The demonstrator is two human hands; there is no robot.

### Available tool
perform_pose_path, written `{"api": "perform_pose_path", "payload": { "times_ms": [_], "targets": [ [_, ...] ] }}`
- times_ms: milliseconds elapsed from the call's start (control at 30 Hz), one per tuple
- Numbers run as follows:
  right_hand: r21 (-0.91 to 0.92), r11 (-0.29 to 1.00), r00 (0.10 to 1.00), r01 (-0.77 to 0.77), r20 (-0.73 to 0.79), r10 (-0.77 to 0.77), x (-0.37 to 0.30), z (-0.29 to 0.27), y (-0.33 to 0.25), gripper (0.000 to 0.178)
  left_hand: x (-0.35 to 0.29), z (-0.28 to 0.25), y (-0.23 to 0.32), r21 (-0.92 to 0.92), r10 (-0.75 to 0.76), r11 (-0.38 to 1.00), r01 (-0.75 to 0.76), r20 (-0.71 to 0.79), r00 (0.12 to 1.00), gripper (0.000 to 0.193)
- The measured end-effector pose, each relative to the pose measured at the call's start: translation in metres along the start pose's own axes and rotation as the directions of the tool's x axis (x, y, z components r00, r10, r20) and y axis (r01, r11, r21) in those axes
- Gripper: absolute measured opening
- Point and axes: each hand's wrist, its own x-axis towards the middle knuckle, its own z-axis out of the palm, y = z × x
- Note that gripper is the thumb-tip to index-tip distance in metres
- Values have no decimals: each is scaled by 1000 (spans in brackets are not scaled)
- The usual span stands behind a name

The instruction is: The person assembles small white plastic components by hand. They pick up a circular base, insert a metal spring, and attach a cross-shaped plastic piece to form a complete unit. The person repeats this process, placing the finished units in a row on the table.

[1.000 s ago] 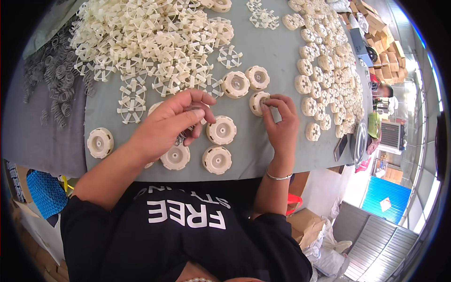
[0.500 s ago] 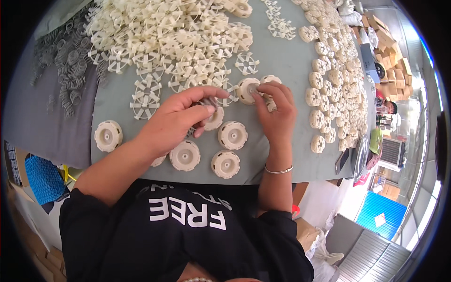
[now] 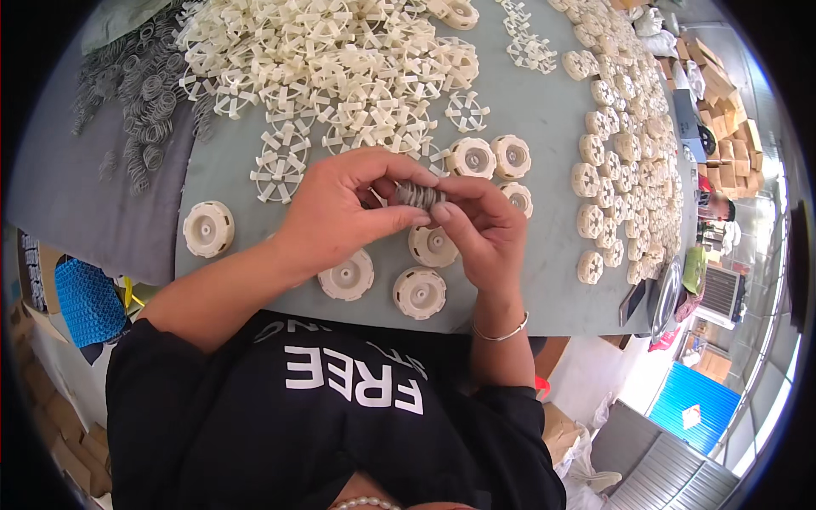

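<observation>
A short stack of grey wire coils is held between my two hands above the work surface. My left hand is closed round one end, thumb below and fingers above. With thumb and fingertips, my right hand pinches the other end. Beneath and around the hands lie round cream plastic discs with a small central hub: one disc partly under the fingers, another nearer me, and one beside my left wrist. Beyond my right hand sits a further disc with others next to it.
Cream spoked rings are heaped at the far middle. Loose grey coils lie on grey cloth at far left. Rows of cream round parts line the table's right side. A lone disc sits at the left edge.
My right hand has moved left from a disc to the coils in my left hand, and now pinches their end. The whole view has shifted slightly.
</observation>
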Motion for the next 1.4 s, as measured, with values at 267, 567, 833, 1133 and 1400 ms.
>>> {"api": "perform_pose_path", "payload": {
  "times_ms": [267,567,833,1133,1400],
  "targets": [
    [-633,326,631,702,341,-697,9,1,0,28,9,-13,14,-115,-428,889,443,137,893,31],
    [-415,822,910,390,36,-414,-2,11,-7,37,4,-18,21,90,-99,992,90,100,990,23],
    [-570,688,849,450,34,-527,-14,22,-12,29,2,-19,18,213,8,976,-42,156,988,34],
    [-381,823,883,421,-35,-468,-41,22,-3,40,0,-17,30,11,-320,941,337,351,880,48],
    [-339,902,912,267,-213,-350,-43,32,-10,33,2,-14,21,-3,-325,940,340,290,900,47]
  ]
}}
